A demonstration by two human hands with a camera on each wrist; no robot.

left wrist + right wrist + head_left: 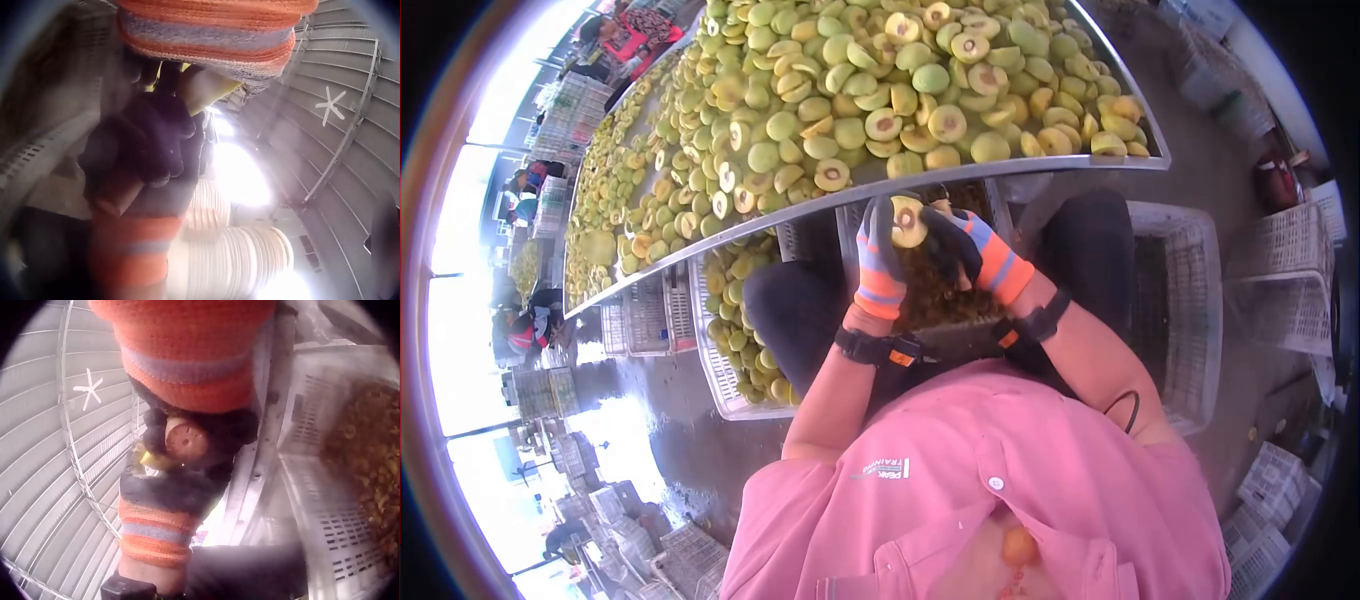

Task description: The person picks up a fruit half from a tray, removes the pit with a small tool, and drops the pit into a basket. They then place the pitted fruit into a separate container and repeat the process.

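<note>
Both hands wear dark-palmed gloves with orange and grey striped cuffs and meet in front of the table edge in the head view. My left hand (878, 258) pinches a green fruit half (909, 224), its cut face up with a brown pit at the centre. Close against it, my right hand (968, 248) grips a tool by its wooden handle (187, 442), whose round end shows in the right wrist view. The tool's working end is hidden between the hands and the fruit. In the left wrist view the handle (120, 199) pokes out of the right fist.
A metal-rimmed table (1000, 168) heaped with halved fruit (840, 90) stands just ahead. Below the hands is a crate with brown scraps (935, 295). A crate of fruit halves (750, 345) stands left, another white crate (1200, 300) right. Other people (635, 45) work at far left.
</note>
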